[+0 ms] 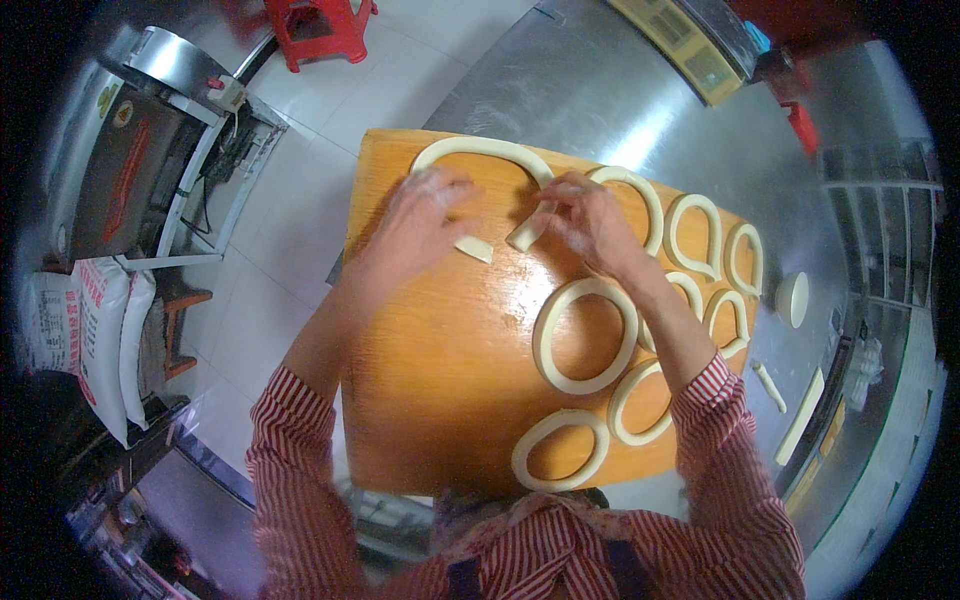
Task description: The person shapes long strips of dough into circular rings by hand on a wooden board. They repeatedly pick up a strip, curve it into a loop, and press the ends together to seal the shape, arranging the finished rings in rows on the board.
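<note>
A pale dough rope [481,147] lies in an arch at the far left of a wooden board [430,370]. Its two cut ends face each other with a gap between them. My left hand [425,213] is curled over the rope's left part, slightly blurred, and that end shows below the fingers. On the opposite side my right hand [590,225] grips the rope near its other end with thumb and fingers. To the right and below lie several dough rings, among them a large one [541,335] and one at the near edge [517,455].
A steel table [520,80] surrounds the board's far and right sides. On it are a white bowl [793,300], a small dough piece [769,388] and a yellowish tray-like box [680,45]. A red stool [318,35] and white sacks [105,330] are at the left.
</note>
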`<action>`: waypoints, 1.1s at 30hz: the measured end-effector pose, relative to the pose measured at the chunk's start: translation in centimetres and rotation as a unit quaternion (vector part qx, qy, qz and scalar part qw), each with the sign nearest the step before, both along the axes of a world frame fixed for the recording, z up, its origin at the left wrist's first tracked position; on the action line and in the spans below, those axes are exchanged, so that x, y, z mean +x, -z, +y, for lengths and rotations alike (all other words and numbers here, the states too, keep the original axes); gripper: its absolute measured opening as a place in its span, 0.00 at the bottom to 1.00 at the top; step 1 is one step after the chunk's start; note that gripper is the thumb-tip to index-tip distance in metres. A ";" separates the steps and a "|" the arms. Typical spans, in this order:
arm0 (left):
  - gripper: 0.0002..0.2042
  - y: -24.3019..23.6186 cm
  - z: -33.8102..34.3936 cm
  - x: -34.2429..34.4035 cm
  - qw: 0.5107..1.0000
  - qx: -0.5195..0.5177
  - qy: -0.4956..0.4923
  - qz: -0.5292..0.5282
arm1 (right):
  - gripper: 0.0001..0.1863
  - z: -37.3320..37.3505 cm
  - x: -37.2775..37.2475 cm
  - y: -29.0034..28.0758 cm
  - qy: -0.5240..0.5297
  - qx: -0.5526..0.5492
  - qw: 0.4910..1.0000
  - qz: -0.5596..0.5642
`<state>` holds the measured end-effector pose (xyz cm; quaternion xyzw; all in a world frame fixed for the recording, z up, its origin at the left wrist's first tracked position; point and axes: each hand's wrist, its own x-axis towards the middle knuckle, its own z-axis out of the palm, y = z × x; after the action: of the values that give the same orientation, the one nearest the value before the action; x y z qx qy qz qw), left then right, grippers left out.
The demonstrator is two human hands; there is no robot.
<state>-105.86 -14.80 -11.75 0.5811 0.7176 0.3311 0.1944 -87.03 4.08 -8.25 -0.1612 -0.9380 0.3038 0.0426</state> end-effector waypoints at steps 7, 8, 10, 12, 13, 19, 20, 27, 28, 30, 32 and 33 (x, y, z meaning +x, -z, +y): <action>0.25 1.4 3.3 -1.9 0.989 0.069 -0.014 0.130 | 0.17 -2.2 -1.6 1.7 0.195 0.080 0.972 -0.104; 0.25 1.7 3.6 -1.9 0.990 0.066 -0.012 0.127 | 0.18 -1.9 -1.7 2.2 0.202 0.071 0.972 -0.101; 0.25 2.1 4.0 -2.0 0.991 0.058 -0.012 0.123 | 0.18 -1.8 -1.7 2.2 0.224 0.077 0.967 -0.096; 0.25 2.6 4.0 -2.3 0.990 0.073 -0.014 0.116 | 0.19 -2.0 -2.0 1.4 0.227 0.087 0.967 -0.073; 0.24 2.6 4.2 -2.2 0.990 0.083 -0.013 0.112 | 0.20 -1.8 -2.1 1.5 0.237 0.080 0.965 -0.079; 0.24 2.0 2.5 -1.2 0.988 0.111 -0.020 0.104 | 0.23 -1.7 -1.5 0.5 0.229 -0.003 0.972 -0.060; 0.23 1.7 1.6 -0.7 0.993 0.095 0.003 0.064 | 0.23 -1.6 -0.1 0.1 0.191 0.007 0.981 -0.046; 0.19 0.9 -1.5 1.6 0.996 0.019 0.089 0.011 | 0.19 -2.1 1.6 0.1 -0.055 -0.008 0.998 -0.029; 0.18 1.0 -1.6 1.8 0.996 0.019 0.088 0.019 | 0.19 -2.0 1.2 0.1 -0.082 0.010 0.996 -0.022; 0.17 1.0 -1.7 1.9 0.996 0.026 0.080 0.024 | 0.18 -1.7 0.5 0.1 -0.134 0.046 0.990 -0.006; 0.16 0.9 -1.6 2.0 0.996 0.026 0.079 0.024 | 0.18 -2.2 0.0 0.6 -0.117 0.045 0.992 -0.015; 0.15 1.1 -1.5 2.1 0.996 0.021 0.081 0.023 | 0.18 -2.5 0.0 0.8 -0.108 0.044 0.993 -0.019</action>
<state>-103.80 -16.28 -12.81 0.6486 0.6652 0.3162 0.1919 -87.02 1.62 -9.03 -0.0627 -0.9632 0.2615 -0.0009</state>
